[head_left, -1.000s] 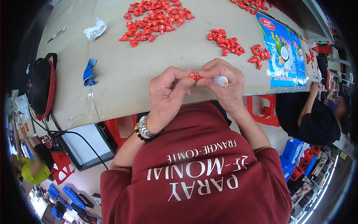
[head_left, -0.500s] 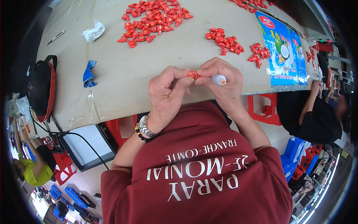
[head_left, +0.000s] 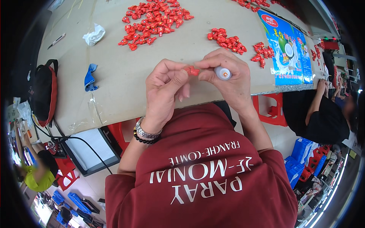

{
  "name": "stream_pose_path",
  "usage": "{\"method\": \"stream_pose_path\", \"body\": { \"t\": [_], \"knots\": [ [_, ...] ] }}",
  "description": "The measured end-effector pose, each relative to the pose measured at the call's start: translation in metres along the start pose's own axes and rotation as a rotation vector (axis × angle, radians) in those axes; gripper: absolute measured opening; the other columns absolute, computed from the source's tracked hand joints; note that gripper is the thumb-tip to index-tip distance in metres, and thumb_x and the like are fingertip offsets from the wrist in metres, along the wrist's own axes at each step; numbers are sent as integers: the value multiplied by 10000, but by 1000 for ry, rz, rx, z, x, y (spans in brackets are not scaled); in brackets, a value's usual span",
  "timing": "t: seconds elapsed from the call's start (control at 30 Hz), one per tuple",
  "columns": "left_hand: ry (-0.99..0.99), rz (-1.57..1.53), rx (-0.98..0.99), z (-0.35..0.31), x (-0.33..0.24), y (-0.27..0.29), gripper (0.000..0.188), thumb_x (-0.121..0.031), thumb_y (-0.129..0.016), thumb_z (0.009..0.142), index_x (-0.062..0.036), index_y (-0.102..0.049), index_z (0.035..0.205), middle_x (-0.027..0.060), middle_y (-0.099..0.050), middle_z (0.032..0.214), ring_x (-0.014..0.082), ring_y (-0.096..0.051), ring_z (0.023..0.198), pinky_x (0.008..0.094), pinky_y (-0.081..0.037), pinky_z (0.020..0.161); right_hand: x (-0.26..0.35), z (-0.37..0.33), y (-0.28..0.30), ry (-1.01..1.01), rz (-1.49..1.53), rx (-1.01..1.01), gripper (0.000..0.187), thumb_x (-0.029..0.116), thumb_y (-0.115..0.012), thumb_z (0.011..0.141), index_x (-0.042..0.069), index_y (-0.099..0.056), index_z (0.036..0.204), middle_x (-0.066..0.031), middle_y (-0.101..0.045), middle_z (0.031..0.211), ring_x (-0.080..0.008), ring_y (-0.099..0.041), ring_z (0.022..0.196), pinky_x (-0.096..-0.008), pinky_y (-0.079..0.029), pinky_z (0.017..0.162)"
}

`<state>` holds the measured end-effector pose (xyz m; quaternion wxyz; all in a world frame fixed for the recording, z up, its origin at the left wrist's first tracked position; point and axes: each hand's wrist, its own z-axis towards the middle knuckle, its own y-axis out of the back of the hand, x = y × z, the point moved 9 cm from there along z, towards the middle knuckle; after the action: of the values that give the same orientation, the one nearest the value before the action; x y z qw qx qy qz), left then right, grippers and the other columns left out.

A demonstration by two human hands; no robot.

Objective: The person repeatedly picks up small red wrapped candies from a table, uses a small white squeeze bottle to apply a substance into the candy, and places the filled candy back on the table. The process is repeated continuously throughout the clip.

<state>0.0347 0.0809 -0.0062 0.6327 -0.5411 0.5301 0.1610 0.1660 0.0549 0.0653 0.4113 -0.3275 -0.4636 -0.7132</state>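
Between thumb and fingers, my left hand point(head_left: 166, 85) pinches a small red plastic figure point(head_left: 191, 70) over the table's near edge. My right hand point(head_left: 230, 78) is closed around a small white squeeze bottle point(head_left: 222, 73) with an orange-brown tip. The right thumb and forefinger are at the figure's right end; whether they touch it I cannot tell. Farther off lies a large cluster of similar red figures point(head_left: 152, 23). A smaller pile of red figures point(head_left: 227, 40) sits beyond my right hand, with another small group point(head_left: 262, 54) to its right.
The beige table point(head_left: 125, 76) carries a blue cloth scrap point(head_left: 90, 77), a crumpled white tissue point(head_left: 94, 34), a pen-like tool point(head_left: 56, 41) and a blue poster point(head_left: 283, 47). A black and red bag point(head_left: 45, 93) is at the left edge. A person in black point(head_left: 317, 114) sits at right.
My hands have drawn slightly apart, the left one shifting left with the red figure. The bottle has turned so its tip faces upward toward me.
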Motion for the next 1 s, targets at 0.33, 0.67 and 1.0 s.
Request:
{"method": "stream_pose_path", "body": {
  "t": [0.33, 0.67, 1.0],
  "knots": [
    [183, -132, 18, -7, 13, -4, 169, -195, -537, 951, -27, -532, 971, 54, -580, 734, 89, -521, 526, 189, -355, 439, -9, 2, -2, -24, 37, 34, 135, -21, -734, 672, 47, -683, 777, -31, -626, 721, -126, -596, 684, -245, -462, 609],
    [-20, 139, 80, -7, -1, -12, 116, -93, -547, 931, 1, -559, 998, 13, -576, 684, 42, -510, 556, 180, -367, 475, -23, -8, -2, -125, 271, -15, 102, -42, -717, 704, 17, -652, 757, -30, -625, 728, -95, -569, 666, -231, -439, 594],
    [-194, 381, 139, -12, -17, -19, 110, -29, -551, 917, 23, -575, 1011, 27, -599, 752, 44, -529, 584, 180, -392, 491, -9, -11, 2, 13, 199, -30, 159, -62, -742, 673, 18, -658, 782, -57, -635, 759, -134, -599, 670, -251, -454, 571]
  ]
}}
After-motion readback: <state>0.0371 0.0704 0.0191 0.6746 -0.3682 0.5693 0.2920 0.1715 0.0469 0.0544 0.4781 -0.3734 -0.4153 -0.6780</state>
